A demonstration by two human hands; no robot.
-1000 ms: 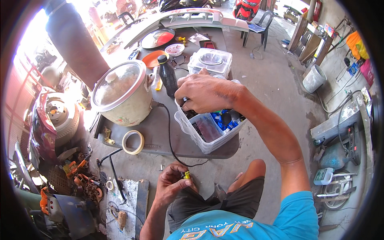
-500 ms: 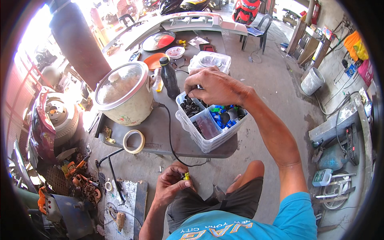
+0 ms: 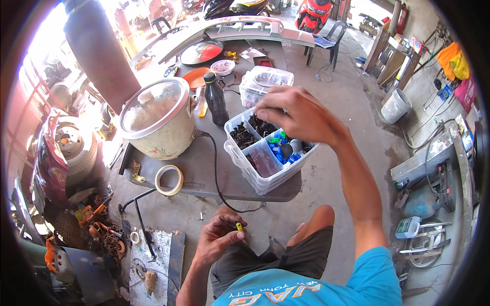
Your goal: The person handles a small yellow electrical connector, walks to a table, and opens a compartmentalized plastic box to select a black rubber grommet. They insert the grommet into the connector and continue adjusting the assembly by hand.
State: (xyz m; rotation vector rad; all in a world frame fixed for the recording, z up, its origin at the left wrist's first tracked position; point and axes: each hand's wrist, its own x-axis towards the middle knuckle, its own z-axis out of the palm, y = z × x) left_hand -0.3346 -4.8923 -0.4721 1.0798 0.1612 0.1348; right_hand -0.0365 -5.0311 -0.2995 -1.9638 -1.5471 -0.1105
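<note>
Head view is showing the right hand (image 3: 298, 115) hovering over a clear plastic compartment box (image 3: 265, 153), fingertips bunched together and dipping into the rear compartment; whatever they are pinching is hidden under the knuckles, so I cannot tell whether that grip is closed on anything. Down near the lap, the left hand (image 3: 219, 239) is holding its grip together on a small yellow piece (image 3: 238, 226), thumb and forefinger clamped round it, with only its tip showing.

Small black clips are filling the back cells of the box, blue and green bits are lying in the right cell, and the front cell is looking dark and hard to read through the cloudy wall. The box is sitting at the near right corner of the grey bench (image 3: 204, 168), its front overhanging the edge slightly. A black cable (image 3: 217, 168) is running past it and drooping off the bench edge toward the left hand.

Bare bench is lying open between the box and a roll of pale tape (image 3: 169, 179) at the near left edge. Behind stands a dark bottle (image 3: 215, 99) and a round cream cooker with a glass lid (image 3: 157, 117); a second lidded clear box (image 3: 265, 83) is sitting just beyond the right hand, partly covered by it.
</note>
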